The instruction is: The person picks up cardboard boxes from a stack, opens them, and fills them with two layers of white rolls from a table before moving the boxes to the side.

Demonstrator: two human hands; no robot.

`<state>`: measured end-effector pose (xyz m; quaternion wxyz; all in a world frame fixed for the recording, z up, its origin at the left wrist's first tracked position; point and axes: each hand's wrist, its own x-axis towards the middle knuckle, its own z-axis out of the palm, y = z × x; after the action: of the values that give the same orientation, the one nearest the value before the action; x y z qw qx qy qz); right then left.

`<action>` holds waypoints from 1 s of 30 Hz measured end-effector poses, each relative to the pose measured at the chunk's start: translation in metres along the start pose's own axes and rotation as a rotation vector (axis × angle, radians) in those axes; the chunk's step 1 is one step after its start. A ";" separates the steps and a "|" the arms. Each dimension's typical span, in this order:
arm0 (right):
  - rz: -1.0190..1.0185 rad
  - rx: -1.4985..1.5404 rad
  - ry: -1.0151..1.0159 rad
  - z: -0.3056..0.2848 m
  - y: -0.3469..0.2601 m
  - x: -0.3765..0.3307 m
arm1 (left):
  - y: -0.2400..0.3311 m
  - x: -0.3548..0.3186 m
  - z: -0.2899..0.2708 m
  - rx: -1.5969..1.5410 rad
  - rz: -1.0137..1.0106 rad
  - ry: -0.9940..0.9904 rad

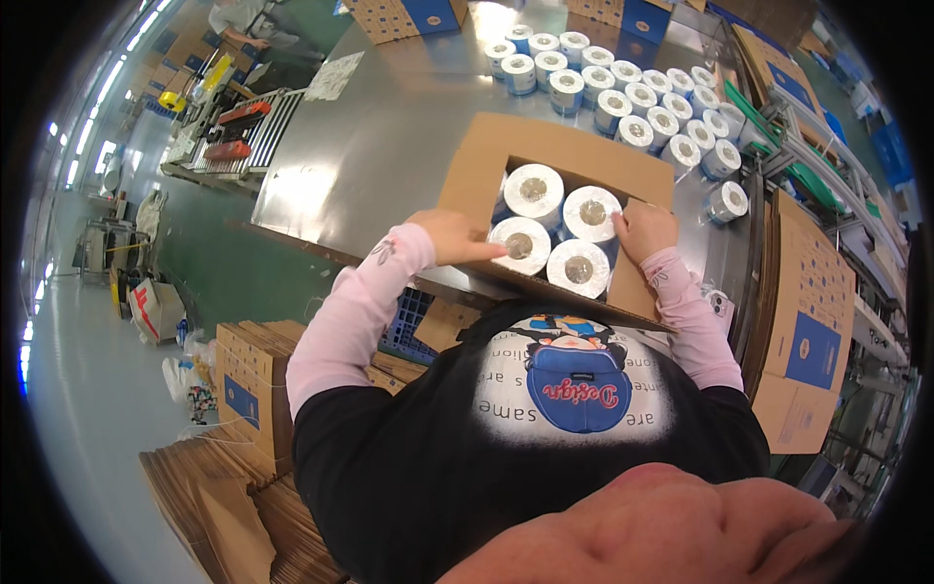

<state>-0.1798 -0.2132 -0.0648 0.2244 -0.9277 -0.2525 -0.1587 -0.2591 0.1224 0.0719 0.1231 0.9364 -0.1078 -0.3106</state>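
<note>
An open cardboard box (pixel 564 144) sits at the near edge of the metal table, flaps spread. White paper rolls (pixel 534 190) in clear wrap stand upright inside it, several showing their round cores. At the box's left side is my left hand (pixel 453 237), closed around that edge, its thumb reaching in over the near-left roll (pixel 520 245). My right hand (pixel 646 230) grips the opposite side with curled fingers, and its thumb lies against the far-right roll (pixel 592 213). The outer fingers of both hands are partly hidden.
Many wrapped rolls (pixel 614 105) stand in rows on the metal table (pixel 389 127), with one lying apart at the right (pixel 728 200). Printed cartons (pixel 407 18) are at the back. Flat cartons (pixel 803 331) lean at right; stacked cardboard (pixel 258 375) stands lower left. A roller conveyor (pixel 243 136) is beyond.
</note>
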 end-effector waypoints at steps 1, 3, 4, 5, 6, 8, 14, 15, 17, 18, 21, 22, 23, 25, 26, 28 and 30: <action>0.019 0.069 -0.005 0.000 -0.003 0.014 | -0.005 0.011 0.004 0.020 0.022 0.089; 0.027 0.013 0.016 0.010 0.013 0.039 | -0.010 0.030 0.012 0.022 0.043 0.243; 0.012 -0.117 0.052 0.017 0.040 0.053 | -0.012 0.044 0.012 0.007 0.048 0.318; 0.029 -0.159 0.056 0.021 0.065 0.062 | -0.012 0.058 0.014 -0.008 0.062 0.398; 0.044 -0.198 0.063 0.024 0.089 0.070 | -0.017 0.078 0.029 0.012 0.107 0.593; 0.098 -0.197 0.039 0.023 0.099 0.076 | -0.027 0.108 0.050 0.059 0.197 0.981; -0.112 -0.078 0.224 -0.061 0.020 0.025 | -0.057 0.120 0.069 -0.355 -0.198 1.206; -0.140 -0.161 0.127 -0.062 0.001 -0.001 | -0.068 0.131 0.071 -0.521 -0.228 1.345; -0.067 0.036 -0.100 -0.062 -0.036 -0.049 | -0.070 0.139 0.071 -0.803 -0.282 1.490; -0.022 0.067 -0.033 -0.063 -0.038 -0.064 | -0.078 0.138 0.068 -0.852 -0.216 1.257; 0.075 0.123 -0.018 -0.057 -0.031 -0.075 | -0.109 0.132 0.070 -0.907 -0.097 0.761; 0.133 0.133 -0.003 -0.051 -0.027 -0.077 | -0.110 0.131 0.073 -0.883 -0.101 0.721; 0.189 0.135 0.020 -0.047 -0.024 -0.078 | -0.111 0.131 0.071 -0.862 -0.094 0.685; 0.347 0.278 0.112 -0.034 -0.012 -0.093 | -0.119 0.130 0.074 -0.857 -0.042 0.583; 0.405 0.364 0.163 -0.023 -0.004 -0.096 | -0.126 0.130 0.081 -0.945 0.031 0.615; 0.467 0.395 0.173 -0.013 0.004 -0.104 | -0.138 0.137 0.101 -1.119 0.191 0.683; 0.456 0.479 0.150 -0.004 0.014 -0.112 | -0.148 0.143 0.114 -1.300 0.315 0.639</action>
<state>-0.2656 -0.2706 -0.1115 0.4837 -0.8670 -0.0514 -0.1084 -0.1976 0.2043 -0.1404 0.7211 0.6928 0.0060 -0.0025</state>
